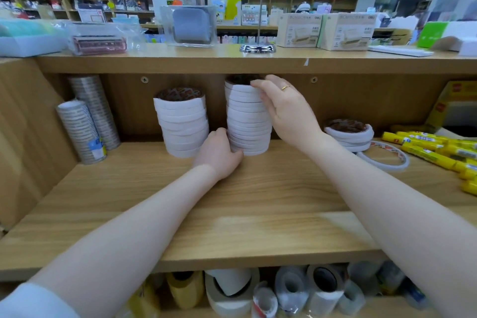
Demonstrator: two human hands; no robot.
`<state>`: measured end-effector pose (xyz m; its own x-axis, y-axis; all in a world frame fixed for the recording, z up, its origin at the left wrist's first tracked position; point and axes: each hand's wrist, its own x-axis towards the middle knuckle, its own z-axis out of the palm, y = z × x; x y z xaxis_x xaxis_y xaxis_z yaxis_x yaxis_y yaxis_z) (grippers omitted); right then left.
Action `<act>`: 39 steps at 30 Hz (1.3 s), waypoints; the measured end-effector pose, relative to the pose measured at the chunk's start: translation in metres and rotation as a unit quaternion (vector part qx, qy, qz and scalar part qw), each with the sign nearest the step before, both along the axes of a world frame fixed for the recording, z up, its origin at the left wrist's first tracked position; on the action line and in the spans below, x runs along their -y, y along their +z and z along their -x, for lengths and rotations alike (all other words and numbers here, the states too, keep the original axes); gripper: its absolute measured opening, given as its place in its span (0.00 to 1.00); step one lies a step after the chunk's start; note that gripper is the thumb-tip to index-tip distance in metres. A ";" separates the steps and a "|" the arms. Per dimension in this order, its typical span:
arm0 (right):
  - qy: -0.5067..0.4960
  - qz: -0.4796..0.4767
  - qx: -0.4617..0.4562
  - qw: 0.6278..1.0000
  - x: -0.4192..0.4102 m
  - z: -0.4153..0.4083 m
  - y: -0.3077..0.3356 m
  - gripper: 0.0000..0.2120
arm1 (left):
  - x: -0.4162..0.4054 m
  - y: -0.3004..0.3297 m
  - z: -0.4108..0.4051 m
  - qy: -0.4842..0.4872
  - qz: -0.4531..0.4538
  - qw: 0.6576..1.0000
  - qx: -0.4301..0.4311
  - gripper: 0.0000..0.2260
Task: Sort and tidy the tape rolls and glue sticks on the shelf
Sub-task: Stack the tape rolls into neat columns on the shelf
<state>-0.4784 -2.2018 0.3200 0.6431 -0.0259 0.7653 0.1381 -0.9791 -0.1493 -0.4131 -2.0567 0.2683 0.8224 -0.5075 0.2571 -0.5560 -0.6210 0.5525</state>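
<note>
A tall stack of white tape rolls (246, 121) stands at the back middle of the wooden shelf (232, 201). My right hand (286, 108) curls round its upper right side, fingertips at the top roll. My left hand (219, 153) grips the bottom left of the same stack. A shorter stack of white rolls (182, 126) stands just to its left. To the right lie a low pile of rolls (348, 134) and one loose roll (384, 156). Yellow glue sticks (433, 150) lie scattered at the far right.
Two sleeves of clear tape (85, 121) lean in the left corner. A yellow carton (454, 103) stands at the back right. The upper shelf board (232, 59) hangs just above the tall stack. Larger tape rolls (284, 289) fill the shelf below.
</note>
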 end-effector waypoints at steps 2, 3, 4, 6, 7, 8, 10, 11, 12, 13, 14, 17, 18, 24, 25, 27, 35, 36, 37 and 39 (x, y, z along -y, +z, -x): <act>-0.009 -0.030 -0.006 0.999 0.002 0.017 -0.015 0.17 | -0.002 0.004 0.005 0.021 -0.027 0.999 -0.003 0.16; -0.016 -0.034 -0.009 0.999 0.005 0.028 -0.022 0.17 | -0.003 0.006 0.009 0.019 -0.045 0.999 0.001 0.14; -0.027 -0.028 -0.019 0.999 0.011 0.040 -0.030 0.17 | -0.004 0.006 0.012 0.010 -0.061 0.998 0.006 0.13; -0.072 -0.006 -0.077 0.994 0.029 0.060 -0.041 0.16 | -0.006 0.007 0.020 -0.026 -0.085 0.996 0.012 0.13; -0.104 -0.001 -0.123 0.987 0.041 0.068 -0.043 0.17 | -0.006 0.008 0.024 -0.051 -0.090 0.994 0.015 0.13; -0.141 -0.003 -0.170 0.975 0.054 0.072 -0.043 0.18 | -0.006 0.008 0.028 -0.077 -0.093 0.992 0.022 0.13; -0.228 -0.027 -0.257 0.939 0.078 0.080 -0.037 0.20 | -0.002 0.012 0.037 -0.126 -0.099 0.986 0.051 0.13; -0.263 -0.036 -0.290 0.920 0.088 0.083 -0.033 0.21 | 0.001 0.015 0.041 -0.142 -0.107 0.982 0.067 0.13; -0.285 -0.034 -0.313 0.905 0.097 0.086 -0.030 0.22 | 0.006 0.017 0.046 -0.152 -0.117 0.978 0.078 0.13; -0.297 -0.021 -0.330 0.896 0.104 0.088 -0.028 0.21 | 0.012 0.019 0.050 -0.157 -0.125 0.976 0.086 0.13; -0.302 0.000 -0.344 0.889 0.109 0.089 -0.027 0.19 | 0.019 0.019 0.054 -0.159 -0.132 0.974 0.089 0.13; -0.289 0.046 -0.361 0.886 0.119 0.088 -0.025 0.14 | 0.038 0.017 0.064 -0.147 -0.154 0.973 0.092 0.12; -0.275 0.048 -0.364 0.888 0.120 0.087 -0.024 0.13 | 0.043 0.015 0.066 -0.140 -0.165 0.972 0.095 0.12; -0.086 0.040 -0.393 0.915 0.107 0.088 -0.023 0.17 | 0.059 0.017 0.068 -0.090 -0.190 0.976 0.059 0.18; -0.058 0.046 -0.395 0.916 0.106 0.089 -0.025 0.18 | 0.060 0.016 0.068 -0.087 -0.191 0.976 0.059 0.20; -0.001 0.027 -0.384 0.923 0.109 0.091 -0.029 0.21 | 0.063 0.015 0.071 -0.080 -0.197 0.975 0.070 0.21; -0.278 0.023 -0.393 0.876 0.140 0.103 -0.027 0.10 | 0.070 0.008 0.069 -0.071 -0.204 0.971 0.102 0.16; -0.270 0.012 -0.398 0.877 0.140 0.101 -0.028 0.08 | 0.071 0.008 0.068 -0.072 -0.200 0.972 0.104 0.16; -0.259 -0.005 -0.397 0.881 0.140 0.097 -0.027 0.08 | 0.072 0.008 0.068 -0.072 -0.198 0.972 0.104 0.17; -0.242 -0.050 -0.366 0.897 0.141 0.093 -0.022 0.09 | 0.074 0.008 0.067 -0.071 -0.188 0.976 0.089 0.19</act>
<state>-0.5714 -2.3425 0.2975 0.8676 -0.4825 0.1205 -0.4701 -0.8747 -0.1178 -0.4801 -2.1312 0.2766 0.6958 -0.6995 0.1630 -0.7179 -0.6703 0.1879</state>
